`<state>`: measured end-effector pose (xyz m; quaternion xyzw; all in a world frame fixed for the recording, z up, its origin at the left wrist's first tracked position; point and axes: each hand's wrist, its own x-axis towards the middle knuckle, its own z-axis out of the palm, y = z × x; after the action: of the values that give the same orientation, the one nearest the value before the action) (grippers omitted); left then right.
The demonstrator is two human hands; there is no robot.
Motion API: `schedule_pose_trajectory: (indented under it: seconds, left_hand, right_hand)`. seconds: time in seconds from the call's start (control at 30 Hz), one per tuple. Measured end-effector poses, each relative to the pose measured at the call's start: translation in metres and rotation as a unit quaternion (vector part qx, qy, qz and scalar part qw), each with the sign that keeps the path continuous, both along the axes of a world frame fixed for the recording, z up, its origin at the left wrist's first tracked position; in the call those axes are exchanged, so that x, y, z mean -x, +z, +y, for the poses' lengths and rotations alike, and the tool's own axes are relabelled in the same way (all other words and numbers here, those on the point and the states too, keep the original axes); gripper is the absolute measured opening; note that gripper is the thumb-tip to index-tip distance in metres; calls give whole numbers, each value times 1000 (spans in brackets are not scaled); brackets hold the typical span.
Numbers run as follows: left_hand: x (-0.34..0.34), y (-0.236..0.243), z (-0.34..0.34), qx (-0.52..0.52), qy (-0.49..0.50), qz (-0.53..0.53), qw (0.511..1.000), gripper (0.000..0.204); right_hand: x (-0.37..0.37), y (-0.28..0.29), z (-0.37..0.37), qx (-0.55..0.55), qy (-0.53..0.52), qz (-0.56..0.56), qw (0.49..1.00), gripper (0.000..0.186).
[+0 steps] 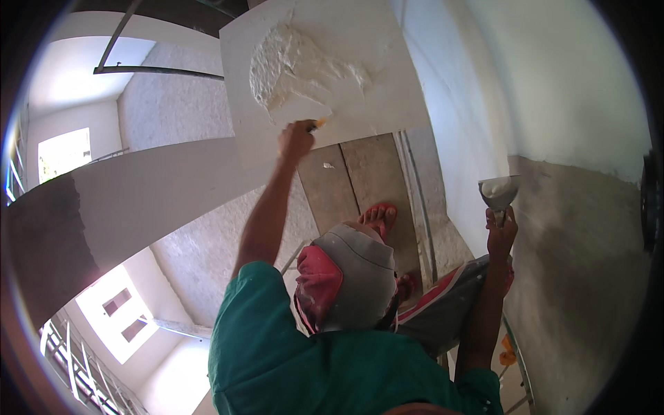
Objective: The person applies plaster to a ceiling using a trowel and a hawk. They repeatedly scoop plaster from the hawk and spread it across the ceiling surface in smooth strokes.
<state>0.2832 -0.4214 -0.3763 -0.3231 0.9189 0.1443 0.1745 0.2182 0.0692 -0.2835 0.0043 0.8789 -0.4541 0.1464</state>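
Note:
My left hand (297, 140) is closed around a small tool (319, 123) with a yellow-orange part; its working end is hard to make out. It reaches over the near edge of a pale board (387, 104). A thick, rough heap of white putty (287, 66) spreads over the board's upper left and middle, just beyond this hand. Out to the right, my right hand (503, 228) grips the handle of a wide putty knife (492, 200). A lump of white putty (496, 187) lies on its blade, which points up beside the wall.
Wooden planks (377, 166) lie under my bare feet (378, 218), with a small white blob on one. A wall (581, 104) rises close on the right, white above and grey-brown below. A lower floor (180, 104) shows at left, with metal rails (162, 70) and a curved ledge (166, 173).

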Motion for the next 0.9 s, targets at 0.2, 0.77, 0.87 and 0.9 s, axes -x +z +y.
schedule_pose_trajectory:
  seconds: [0.2,0.77,0.87,0.9]
  left_hand:
    - [5,-33,-143,58,79,74,992,37]
    - [1,-33,50,-25,36,82,996,56]
    - [-3,5,26,-27,0,28,999,39]
    - [-16,1,-5,42,-4,108,993,32]
  right_hand:
    - [0,-17,3,18,-12,-34,999,21]
    - [4,-2,-4,32,-7,-53,998,19]
    - [7,3,-7,15,2,-25,1000,19]
    - [7,2,-10,22,6,-33,999,19]
